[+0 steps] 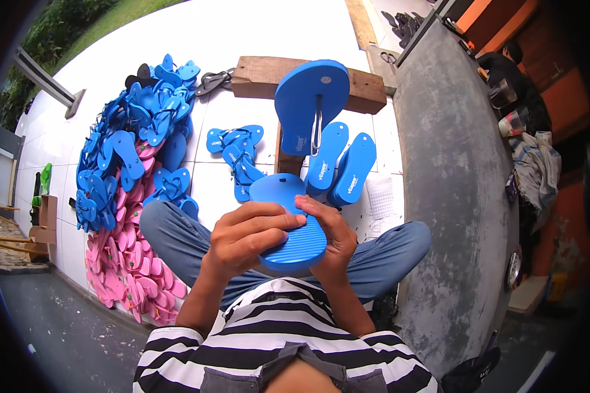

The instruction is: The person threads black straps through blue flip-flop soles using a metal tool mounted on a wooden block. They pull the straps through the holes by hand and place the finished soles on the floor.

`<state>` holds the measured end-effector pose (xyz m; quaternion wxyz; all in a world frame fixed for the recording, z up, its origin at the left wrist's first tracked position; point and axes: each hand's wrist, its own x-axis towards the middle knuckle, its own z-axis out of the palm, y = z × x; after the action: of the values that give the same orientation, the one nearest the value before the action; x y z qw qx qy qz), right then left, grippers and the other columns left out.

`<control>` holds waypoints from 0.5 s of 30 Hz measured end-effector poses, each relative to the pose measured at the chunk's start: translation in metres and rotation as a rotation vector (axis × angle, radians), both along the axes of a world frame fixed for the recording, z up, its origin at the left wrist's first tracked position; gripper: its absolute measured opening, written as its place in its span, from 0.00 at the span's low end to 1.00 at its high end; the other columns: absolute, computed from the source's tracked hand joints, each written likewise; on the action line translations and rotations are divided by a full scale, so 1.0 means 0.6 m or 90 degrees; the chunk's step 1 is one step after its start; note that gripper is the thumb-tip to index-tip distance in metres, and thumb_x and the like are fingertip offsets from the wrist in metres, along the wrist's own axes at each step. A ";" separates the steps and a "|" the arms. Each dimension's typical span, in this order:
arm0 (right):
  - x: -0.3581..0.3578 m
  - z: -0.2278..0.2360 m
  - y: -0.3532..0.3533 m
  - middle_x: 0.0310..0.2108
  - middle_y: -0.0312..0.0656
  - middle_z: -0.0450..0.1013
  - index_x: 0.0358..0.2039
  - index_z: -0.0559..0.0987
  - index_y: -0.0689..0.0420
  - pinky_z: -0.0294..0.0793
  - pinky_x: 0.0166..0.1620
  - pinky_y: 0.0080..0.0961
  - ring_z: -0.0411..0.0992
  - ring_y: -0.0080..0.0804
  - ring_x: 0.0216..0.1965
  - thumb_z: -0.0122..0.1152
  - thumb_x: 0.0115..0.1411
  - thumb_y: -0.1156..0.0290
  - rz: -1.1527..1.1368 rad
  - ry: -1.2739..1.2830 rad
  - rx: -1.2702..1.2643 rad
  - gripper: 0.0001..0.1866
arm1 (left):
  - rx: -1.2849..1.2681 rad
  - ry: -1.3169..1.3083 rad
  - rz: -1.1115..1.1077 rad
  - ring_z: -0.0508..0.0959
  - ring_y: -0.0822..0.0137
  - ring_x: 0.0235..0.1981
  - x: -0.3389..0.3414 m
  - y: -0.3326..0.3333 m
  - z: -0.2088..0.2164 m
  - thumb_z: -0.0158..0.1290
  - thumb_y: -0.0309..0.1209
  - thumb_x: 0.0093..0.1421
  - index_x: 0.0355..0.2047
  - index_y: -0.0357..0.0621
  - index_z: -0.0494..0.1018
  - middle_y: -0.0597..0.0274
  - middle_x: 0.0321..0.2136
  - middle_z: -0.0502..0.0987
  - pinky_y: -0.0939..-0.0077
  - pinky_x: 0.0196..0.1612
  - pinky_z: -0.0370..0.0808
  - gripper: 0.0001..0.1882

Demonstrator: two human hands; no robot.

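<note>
A blue flip-flop sole (285, 252) is held over my crossed legs, its ridged side up and a dark spot near its far end. Across its left edge and top lie the fingers of my left hand (246, 236), closed on it. My right hand (332, 232) grips the right edge, thumb pressed on top. Just beyond, another blue sole (311, 98) hangs on a metal hook (317, 128) at the wooden stand (259, 77). No strap shows on the held sole.
Stacked blue soles (353, 171) stand right of the stand; finished blue flip-flops (242, 160) lie left. Farther left is a long heap of blue flip-flops (141, 105) and pink flip-flops (134, 255). A grey concrete ledge (452, 196) runs along the right, with another person (524, 92) beyond.
</note>
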<state>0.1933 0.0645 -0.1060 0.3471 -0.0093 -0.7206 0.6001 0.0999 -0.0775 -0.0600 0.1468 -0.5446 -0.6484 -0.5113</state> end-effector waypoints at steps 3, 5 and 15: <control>-0.002 -0.001 0.004 0.46 0.50 0.78 0.50 0.77 0.61 0.75 0.54 0.37 0.78 0.43 0.47 0.63 0.59 0.75 -0.029 -0.026 0.100 0.18 | 0.006 -0.209 -0.010 0.83 0.59 0.37 -0.001 -0.002 -0.024 0.66 0.24 0.51 0.41 0.41 0.69 0.50 0.36 0.83 0.70 0.40 0.80 0.20; 0.001 -0.011 0.015 0.45 0.51 0.77 0.52 0.76 0.61 0.76 0.50 0.35 0.78 0.43 0.46 0.63 0.60 0.75 -0.026 -0.067 0.165 0.19 | -0.008 -0.447 0.014 0.83 0.66 0.37 -0.002 -0.003 -0.047 0.66 0.23 0.53 0.42 0.39 0.69 0.54 0.35 0.82 0.74 0.40 0.79 0.19; -0.001 -0.138 0.135 0.41 0.52 0.76 0.49 0.75 0.64 0.74 0.46 0.33 0.77 0.46 0.44 0.59 0.63 0.74 0.137 -0.378 0.061 0.15 | -0.051 -0.723 0.013 0.76 0.75 0.37 0.012 0.032 -0.249 0.55 0.36 0.66 0.47 0.40 0.66 0.63 0.34 0.76 0.79 0.39 0.73 0.16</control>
<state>0.1928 0.1453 -0.1888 0.0558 -0.0912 -0.8147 0.5699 0.1071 -0.0584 -0.2091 -0.2408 -0.1828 -0.6499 -0.6972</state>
